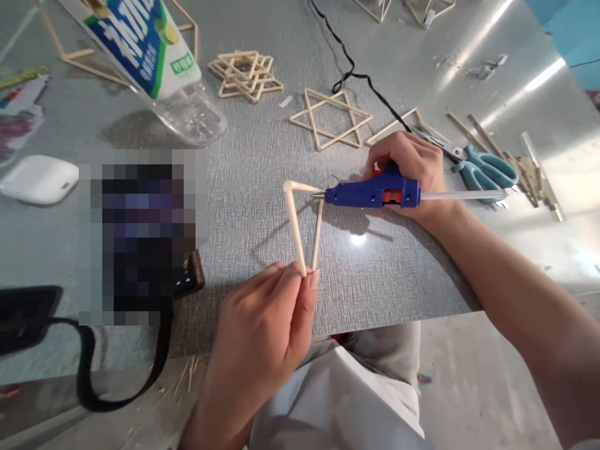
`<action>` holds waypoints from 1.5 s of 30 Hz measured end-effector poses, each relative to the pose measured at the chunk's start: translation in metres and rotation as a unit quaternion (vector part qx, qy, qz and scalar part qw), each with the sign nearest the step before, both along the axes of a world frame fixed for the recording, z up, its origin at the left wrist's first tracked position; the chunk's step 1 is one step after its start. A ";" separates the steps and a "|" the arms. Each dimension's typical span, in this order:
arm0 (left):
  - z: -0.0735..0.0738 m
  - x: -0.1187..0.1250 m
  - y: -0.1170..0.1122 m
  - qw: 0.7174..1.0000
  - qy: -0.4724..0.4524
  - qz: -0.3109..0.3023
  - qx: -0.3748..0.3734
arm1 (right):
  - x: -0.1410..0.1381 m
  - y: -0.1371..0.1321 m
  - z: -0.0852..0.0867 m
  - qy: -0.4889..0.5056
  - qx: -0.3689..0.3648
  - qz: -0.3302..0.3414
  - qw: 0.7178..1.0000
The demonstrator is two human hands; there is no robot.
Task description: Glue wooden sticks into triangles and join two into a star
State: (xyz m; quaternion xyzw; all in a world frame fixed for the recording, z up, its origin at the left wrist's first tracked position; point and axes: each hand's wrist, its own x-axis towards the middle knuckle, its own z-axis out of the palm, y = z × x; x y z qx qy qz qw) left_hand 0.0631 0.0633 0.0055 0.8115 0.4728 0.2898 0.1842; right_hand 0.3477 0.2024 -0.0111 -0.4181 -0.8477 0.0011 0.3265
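Near the centre of the frame, the left hand [269, 312] pinches the lowest corner of a triangle of thin wooden sticks [294, 225] between thumb and fingers, the rest of it standing clear of the hand toward the top of the frame. To the right of centre, the right hand [412, 165] is wrapped around a blue glue gun [359, 194], whose metal nozzle is at the triangle's upper right corner; whether the tip touches the wood I cannot tell. The triangle looks very light, its sticks stiff but slim enough to snap, and the joints are probably its weak points. A gentle pinch at the far corner, or mid-stick, seems best, keeping fingertips off the likely hot nozzle and any fresh glue. The gun looks bulkier, best held by its handle, with a clear glue stick [462, 195] jutting from its back. Beyond, a flat six-pointed star [312, 119] lies at upper centre, scissors [482, 169] at the right, and a bottle [154, 56] at upper left.
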 end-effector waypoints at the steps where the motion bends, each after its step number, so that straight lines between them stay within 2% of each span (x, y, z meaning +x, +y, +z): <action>1: 0.000 0.000 -0.001 1.000 -0.002 0.000 -0.005 | 0.001 0.000 0.000 0.001 -0.001 -0.001 1.000; 7: 0.004 -0.002 0.000 1.000 -0.019 0.002 -0.020 | 0.005 0.001 0.000 0.019 -0.030 0.017 0.999; 14: 0.008 -0.001 0.000 0.998 -0.047 0.003 -0.052 | 0.008 0.007 -0.004 0.026 -0.037 -0.012 0.999; 20: 0.008 -0.003 0.002 0.996 -0.048 -0.008 -0.070 | 0.004 0.006 -0.002 0.014 -0.043 0.013 0.999; 27: 0.002 -0.008 0.002 0.997 -0.048 -0.036 -0.053 | 0.003 0.009 -0.005 0.064 -0.069 0.051 0.994; 31: -0.005 -0.011 0.007 0.993 -0.073 -0.065 -0.062 | 0.005 0.013 -0.013 0.130 -0.044 0.055 0.989; 34: -0.008 -0.005 0.007 0.988 -0.109 -0.085 -0.074 | 0.009 0.019 -0.017 0.159 -0.051 0.058 0.984; 39: -0.008 0.023 0.001 0.981 -0.127 -0.125 -0.082 | 0.037 0.023 -0.017 0.103 -0.074 0.105 0.986; 45: -0.010 0.039 0.003 0.982 -0.125 -0.129 -0.061 | 0.066 0.013 -0.012 0.095 -0.004 0.080 0.992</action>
